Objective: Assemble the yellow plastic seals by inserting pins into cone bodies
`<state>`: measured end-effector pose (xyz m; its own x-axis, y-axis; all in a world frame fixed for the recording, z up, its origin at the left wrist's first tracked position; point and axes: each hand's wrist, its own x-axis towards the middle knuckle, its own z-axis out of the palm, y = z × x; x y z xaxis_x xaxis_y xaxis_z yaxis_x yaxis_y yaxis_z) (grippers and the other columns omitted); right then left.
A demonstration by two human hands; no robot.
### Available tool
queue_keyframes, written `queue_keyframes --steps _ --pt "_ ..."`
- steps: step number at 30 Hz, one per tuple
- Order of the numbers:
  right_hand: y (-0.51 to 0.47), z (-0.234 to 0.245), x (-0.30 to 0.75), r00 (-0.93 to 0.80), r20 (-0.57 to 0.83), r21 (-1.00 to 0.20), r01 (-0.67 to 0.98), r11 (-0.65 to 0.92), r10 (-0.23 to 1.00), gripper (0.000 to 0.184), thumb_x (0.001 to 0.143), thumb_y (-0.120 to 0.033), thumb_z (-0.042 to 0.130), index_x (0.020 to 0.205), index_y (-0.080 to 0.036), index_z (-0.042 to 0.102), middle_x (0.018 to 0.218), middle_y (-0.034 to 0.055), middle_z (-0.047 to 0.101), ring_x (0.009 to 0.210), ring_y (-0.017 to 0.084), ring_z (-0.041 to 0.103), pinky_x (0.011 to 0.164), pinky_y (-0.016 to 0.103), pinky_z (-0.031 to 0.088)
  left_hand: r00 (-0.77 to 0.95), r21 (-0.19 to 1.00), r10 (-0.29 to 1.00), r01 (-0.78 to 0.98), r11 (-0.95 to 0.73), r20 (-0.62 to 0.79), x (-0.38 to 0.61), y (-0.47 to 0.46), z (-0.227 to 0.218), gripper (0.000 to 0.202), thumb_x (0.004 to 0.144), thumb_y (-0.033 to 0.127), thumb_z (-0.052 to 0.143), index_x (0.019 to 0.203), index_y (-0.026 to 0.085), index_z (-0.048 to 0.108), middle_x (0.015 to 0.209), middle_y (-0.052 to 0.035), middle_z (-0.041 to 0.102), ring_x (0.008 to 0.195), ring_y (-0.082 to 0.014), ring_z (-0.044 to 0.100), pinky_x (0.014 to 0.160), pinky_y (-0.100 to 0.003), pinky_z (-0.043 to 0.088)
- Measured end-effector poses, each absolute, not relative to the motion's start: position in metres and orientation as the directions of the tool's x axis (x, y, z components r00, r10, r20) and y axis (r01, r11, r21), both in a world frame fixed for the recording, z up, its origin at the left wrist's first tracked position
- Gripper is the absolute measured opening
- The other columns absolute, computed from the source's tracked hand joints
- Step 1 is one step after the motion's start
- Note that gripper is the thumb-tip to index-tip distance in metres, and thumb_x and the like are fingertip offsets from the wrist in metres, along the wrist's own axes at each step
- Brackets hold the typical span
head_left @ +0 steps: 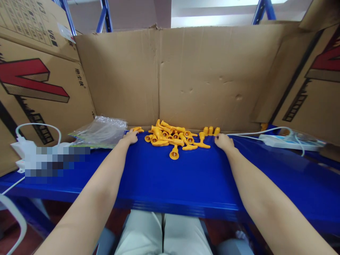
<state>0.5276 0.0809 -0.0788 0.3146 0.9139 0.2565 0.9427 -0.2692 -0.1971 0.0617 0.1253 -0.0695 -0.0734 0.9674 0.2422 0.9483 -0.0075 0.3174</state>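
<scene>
A pile of orange-yellow plastic parts, each with a T-shaped handle and a bell-shaped cup, lies on the blue tabletop near the back. At its left end, my left hand has its fingers closed on one yellow T-handled part; its cup is not visible. To the right of the pile, several yellow parts stand cup-up in a short row. My right hand grips the rightmost standing part, with the fingers partly hidden behind it. One loose part lies in front of the pile, its open cup facing me.
Clear plastic bags lie left of my left hand. Cardboard walls enclose the back and sides of the blue table. A white power strip with cables is at right; white plugs and cables sit at left.
</scene>
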Motion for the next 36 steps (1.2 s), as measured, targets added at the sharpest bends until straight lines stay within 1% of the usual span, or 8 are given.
queue_keyframes --steps 5,9,12,16,23,28,33,36 --pt "0.084 -0.07 0.51 0.079 0.434 -0.176 0.984 -0.002 0.897 0.034 0.086 -0.015 0.04 0.111 -0.018 0.064 0.117 0.0131 0.064 0.109 0.026 0.059 0.089 0.038 0.047 -0.11 0.278 0.963 0.96 0.039 0.245 0.066 0.123 -0.067 0.042 0.07 0.018 0.058 0.111 0.027 0.065 0.138 -0.0127 0.048 0.129 -0.0366 0.044 0.106 -0.054 0.033" --pt "0.091 -0.071 0.501 -0.124 0.381 -0.055 0.986 0.156 0.916 0.045 0.077 -0.005 0.045 0.109 -0.026 0.067 0.136 0.0055 0.053 0.125 0.027 0.046 0.096 0.046 0.043 -0.125 0.346 0.946 0.938 0.014 0.299 0.072 0.119 -0.06 0.028 0.07 0.013 0.059 0.095 0.023 0.066 0.137 -0.0147 0.048 0.132 -0.0367 0.04 0.108 -0.05 0.031" --pt "0.094 -0.073 0.499 -0.134 0.31 -0.029 0.988 0.15 0.941 0.045 0.076 -0.005 0.048 0.108 -0.03 0.069 0.142 0.004 0.047 0.129 0.031 0.041 0.096 0.052 0.04 -0.128 0.421 0.903 0.905 -0.063 0.41 0.083 0.115 -0.051 0.021 0.07 0.01 0.06 0.087 0.021 0.064 0.143 -0.0123 0.043 0.139 -0.0348 0.031 0.113 -0.047 0.026" --pt "0.092 -0.073 0.503 -0.212 0.345 0.052 0.977 0.207 0.914 0.041 0.076 -0.005 0.048 0.104 -0.026 0.07 0.133 0.007 0.055 0.125 0.029 0.044 0.1 0.05 0.037 -0.088 0.511 0.85 0.829 -0.227 0.52 0.112 0.106 -0.031 0.019 0.071 0.007 0.057 0.086 0.019 0.062 0.142 -0.0149 0.044 0.138 -0.0312 0.033 0.114 -0.043 0.026" --pt "0.078 -0.063 0.507 -0.141 0.635 -0.019 0.98 0.198 0.759 0.039 0.083 -0.008 0.038 0.113 -0.021 0.06 0.126 0.0083 0.06 0.131 0.025 0.039 0.11 0.052 0.02 -0.134 0.672 0.721 0.509 -0.538 0.68 0.171 0.067 -0.005 0.029 0.07 0.003 0.055 0.094 0.018 0.062 0.12 -0.0116 0.057 0.125 -0.0252 0.047 0.111 -0.036 0.029" --pt "0.072 -0.043 0.486 -0.128 0.768 -0.049 0.965 0.257 0.627 0.037 0.087 -0.017 0.041 0.12 -0.019 0.057 0.122 0.0125 0.062 0.119 0.028 0.049 0.109 0.052 0.018 0.002 0.665 0.722 0.387 -0.639 0.692 0.187 0.024 -0.01 0.039 0.077 0.015 0.062 0.115 0.025 0.061 0.126 -0.0072 0.056 0.126 -0.0255 0.046 0.107 -0.037 0.034" --pt "0.07 -0.028 0.437 -0.401 0.771 0.163 0.876 0.455 0.495 0.031 0.088 -0.019 0.044 0.113 -0.018 0.06 0.107 0.0121 0.067 0.103 0.027 0.056 0.105 0.054 0.02 0.094 0.728 0.814 0.399 -0.558 0.573 0.192 0.009 -0.02 0.053 0.07 0.028 0.076 0.12 0.03 0.061 0.111 -0.0052 0.063 0.121 -0.0296 0.051 0.103 -0.037 0.038" --pt "0.064 -0.025 0.408 -0.538 0.712 0.283 0.808 0.518 0.451 0.029 0.088 -0.019 0.044 0.112 -0.017 0.06 0.104 0.012 0.067 0.097 0.026 0.057 0.103 0.051 0.022 0.112 0.665 0.809 0.512 -0.544 0.576 0.191 0.014 -0.025 0.053 0.068 0.025 0.076 0.119 0.03 0.061 0.115 -0.0066 0.063 0.125 -0.0323 0.048 0.107 -0.04 0.034"
